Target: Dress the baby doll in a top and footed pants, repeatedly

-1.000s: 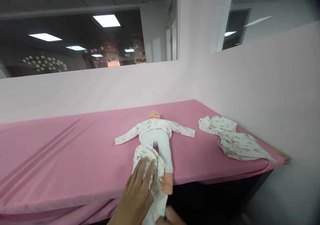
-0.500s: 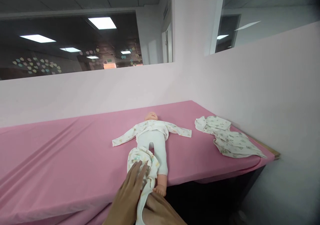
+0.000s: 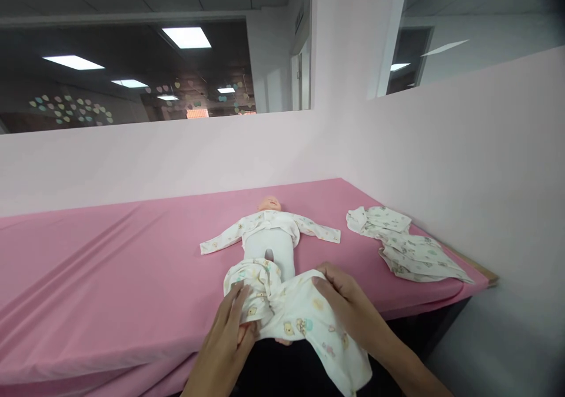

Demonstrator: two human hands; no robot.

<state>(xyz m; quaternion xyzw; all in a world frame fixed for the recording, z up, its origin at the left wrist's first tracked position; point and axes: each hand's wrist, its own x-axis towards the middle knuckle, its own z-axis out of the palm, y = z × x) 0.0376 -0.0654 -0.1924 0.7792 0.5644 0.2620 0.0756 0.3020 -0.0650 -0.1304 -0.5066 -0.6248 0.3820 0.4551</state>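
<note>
A baby doll [image 3: 270, 232] lies on its back on the pink-covered table [image 3: 110, 267], head toward the far wall, in a printed white top with both sleeves spread. A pair of printed white baby trousers [image 3: 291, 314] lies bunched over the doll's lower legs at the table's front edge. My left hand [image 3: 227, 341] grips the left trouser leg, fingers curled into the cloth. My right hand [image 3: 348, 309] holds the right trouser leg, which hangs past the edge. The doll's feet are hidden under the cloth.
More printed baby clothes [image 3: 406, 247] lie in a loose pile near the table's right end. A pale pink partition wall [image 3: 463, 167] runs along the back and right side. Behind it are dark windows with ceiling lights.
My right hand has come up from below the table edge and spread the right trouser leg over the doll's right leg and foot, which were bare before.
</note>
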